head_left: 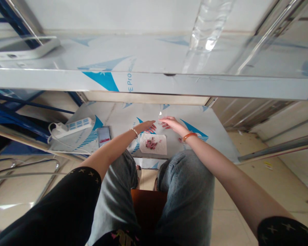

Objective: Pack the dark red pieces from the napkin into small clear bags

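Note:
A white paper sheet (161, 147), perhaps a tissue, lies on the lower metal shelf (118, 116) in front of my knees. Small dark red pieces (152, 144) are heaped on it. Just beyond its far edge, my left hand (149, 126) is open, its fingers stretched out toward the right. My right hand (171, 123) faces it from the other side, fingers curved round a small clear, shiny thing (160, 115) whose kind I cannot make out. A dark red speck (180, 139) sits near my right wrist.
A white power strip (78, 125) with a plug and cable lies at the left, beside a phone-like flat item (103, 136). Above, the upper shelf's edge (149, 82) crosses the view, carrying a clear bottle (207, 30) and a white-edged device (28, 49).

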Action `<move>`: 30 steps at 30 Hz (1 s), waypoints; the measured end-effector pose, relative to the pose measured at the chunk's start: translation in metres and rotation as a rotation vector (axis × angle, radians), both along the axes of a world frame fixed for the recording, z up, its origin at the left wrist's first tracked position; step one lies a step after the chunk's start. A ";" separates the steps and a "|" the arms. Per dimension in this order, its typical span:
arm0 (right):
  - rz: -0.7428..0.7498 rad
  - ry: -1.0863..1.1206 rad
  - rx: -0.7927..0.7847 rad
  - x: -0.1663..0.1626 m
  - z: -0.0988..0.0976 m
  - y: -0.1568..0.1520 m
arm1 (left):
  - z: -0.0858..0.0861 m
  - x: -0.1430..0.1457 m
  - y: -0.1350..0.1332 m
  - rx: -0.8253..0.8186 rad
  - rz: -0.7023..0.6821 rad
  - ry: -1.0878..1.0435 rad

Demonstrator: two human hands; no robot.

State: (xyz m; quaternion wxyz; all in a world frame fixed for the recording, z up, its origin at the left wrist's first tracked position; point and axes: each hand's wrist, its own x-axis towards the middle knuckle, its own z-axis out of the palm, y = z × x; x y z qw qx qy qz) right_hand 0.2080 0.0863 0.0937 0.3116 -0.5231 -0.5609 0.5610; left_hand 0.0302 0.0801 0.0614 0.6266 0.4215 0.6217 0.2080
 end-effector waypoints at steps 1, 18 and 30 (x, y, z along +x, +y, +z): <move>0.049 -0.039 0.009 0.000 0.000 -0.002 | 0.006 0.002 0.003 0.001 0.016 -0.019; 0.579 -0.283 -0.093 -0.014 -0.004 -0.009 | 0.072 -0.043 -0.011 0.272 -0.233 0.231; 0.551 -0.169 -0.149 -0.015 -0.003 -0.009 | 0.066 -0.068 -0.005 0.271 -0.156 0.261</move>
